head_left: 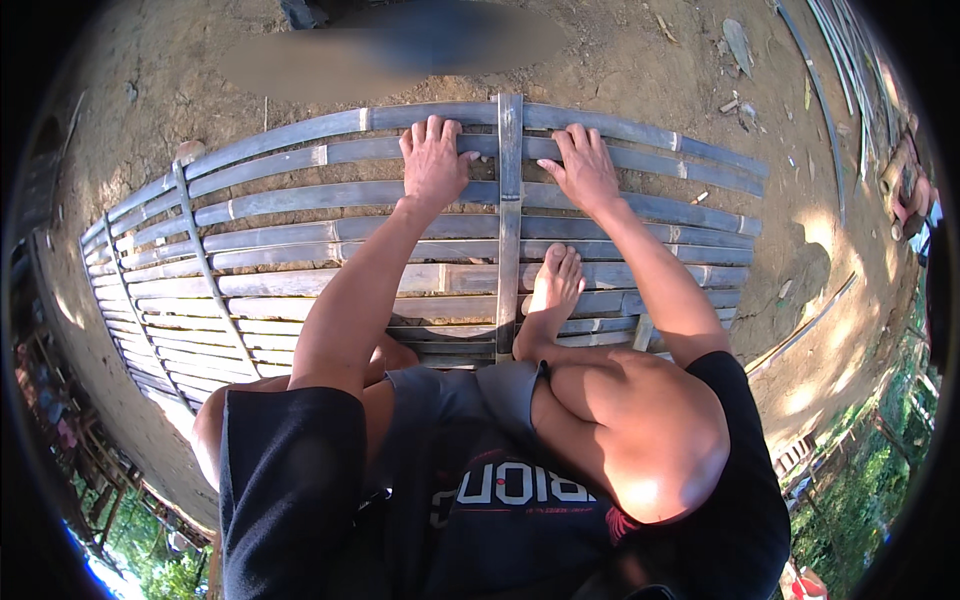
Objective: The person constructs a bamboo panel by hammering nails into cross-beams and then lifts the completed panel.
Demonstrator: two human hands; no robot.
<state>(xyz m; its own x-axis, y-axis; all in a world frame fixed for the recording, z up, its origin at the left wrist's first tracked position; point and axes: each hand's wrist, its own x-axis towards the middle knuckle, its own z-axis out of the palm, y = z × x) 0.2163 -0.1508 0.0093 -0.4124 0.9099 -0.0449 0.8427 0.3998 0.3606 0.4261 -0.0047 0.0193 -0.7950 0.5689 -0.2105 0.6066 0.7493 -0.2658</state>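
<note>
A panel of long split-bamboo slats (290,233) lies on the ground, its slats running left to right and crossed by narrower strips. My left hand (435,162) is on one of the far slats, left of the middle cross strip (509,215), fingers curled over it and thumb pointing toward the strip. To the right of the strip, my right hand (584,172) has its fingers bent round the same far slat (645,163), with the thumb toward the middle. The fingertips' undersides are hidden. My bare foot (556,285) rests on the nearer slats, just right of the strip.
Brown dirt ground (660,75) surrounds the panel. Loose bamboo strips (850,70) lie at the far right, with dry leaves (737,46) nearby. A thin stick (805,325) lies to the right. A blurred patch (400,48) covers part of the far side.
</note>
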